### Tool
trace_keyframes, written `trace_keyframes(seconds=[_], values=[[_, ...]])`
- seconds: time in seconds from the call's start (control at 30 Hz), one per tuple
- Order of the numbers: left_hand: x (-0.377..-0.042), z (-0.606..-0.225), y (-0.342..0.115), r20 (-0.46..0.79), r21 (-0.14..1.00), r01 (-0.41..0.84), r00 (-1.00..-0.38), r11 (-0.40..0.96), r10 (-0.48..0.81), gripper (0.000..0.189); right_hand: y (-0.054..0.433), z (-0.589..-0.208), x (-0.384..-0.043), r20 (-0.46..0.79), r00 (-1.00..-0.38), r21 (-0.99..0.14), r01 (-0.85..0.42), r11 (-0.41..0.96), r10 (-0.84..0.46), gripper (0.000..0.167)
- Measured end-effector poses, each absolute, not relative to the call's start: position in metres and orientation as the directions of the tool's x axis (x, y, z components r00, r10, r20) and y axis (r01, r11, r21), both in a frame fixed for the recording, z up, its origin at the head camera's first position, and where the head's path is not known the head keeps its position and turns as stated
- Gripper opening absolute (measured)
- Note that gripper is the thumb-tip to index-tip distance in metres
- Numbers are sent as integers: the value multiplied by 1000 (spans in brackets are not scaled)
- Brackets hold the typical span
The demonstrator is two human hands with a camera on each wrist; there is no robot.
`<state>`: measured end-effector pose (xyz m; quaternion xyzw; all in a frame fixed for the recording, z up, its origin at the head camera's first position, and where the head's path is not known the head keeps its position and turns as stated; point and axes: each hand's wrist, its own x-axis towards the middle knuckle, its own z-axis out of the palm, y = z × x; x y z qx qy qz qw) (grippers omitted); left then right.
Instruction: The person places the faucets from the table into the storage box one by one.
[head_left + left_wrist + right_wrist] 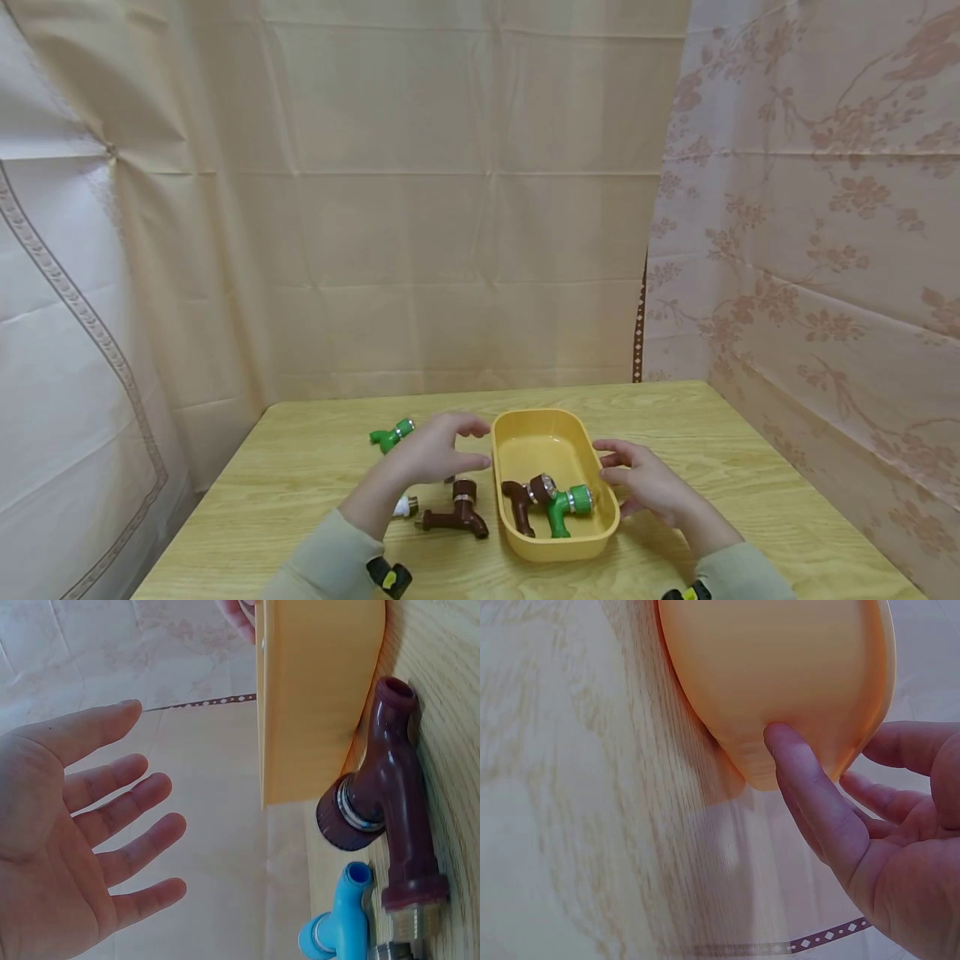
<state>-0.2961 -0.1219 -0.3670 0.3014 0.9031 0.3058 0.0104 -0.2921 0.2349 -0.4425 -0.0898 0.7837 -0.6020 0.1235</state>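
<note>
A yellow plastic tray (pixel 547 550) stands on the table, holding a brown tap (pixel 519 504) and a green tap (pixel 558 510). My left hand (pixel 435 452) hovers at the tray's left side, its fingers spread and nothing in them, as the left wrist view shows. On the other side, my right hand (pixel 651 485) has loosely bent fingers at the tray's right wall; in the right wrist view one fingertip (pixel 780 735) overlaps the wall. Another brown tap (pixel 394 780) lies on the table left of the tray, with a blue tap (pixel 345 919) beyond it in the left wrist view.
Farther back on the left lies a second green tap (pixel 392 435). A white tap (pixel 405 506), partly hidden by the left forearm, lies nearer. The wooden table (pixel 750 500) is bordered by hanging cloth (pixel 450 208) behind and at both sides.
</note>
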Motion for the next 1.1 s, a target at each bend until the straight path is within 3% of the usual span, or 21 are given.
trace_keyframes(seconds=[1.1], values=[[-295,-378,-174,177,584,496,-850,643,495,43,234,-440,-292,-108,-957,-960,30,278,-268,58]])
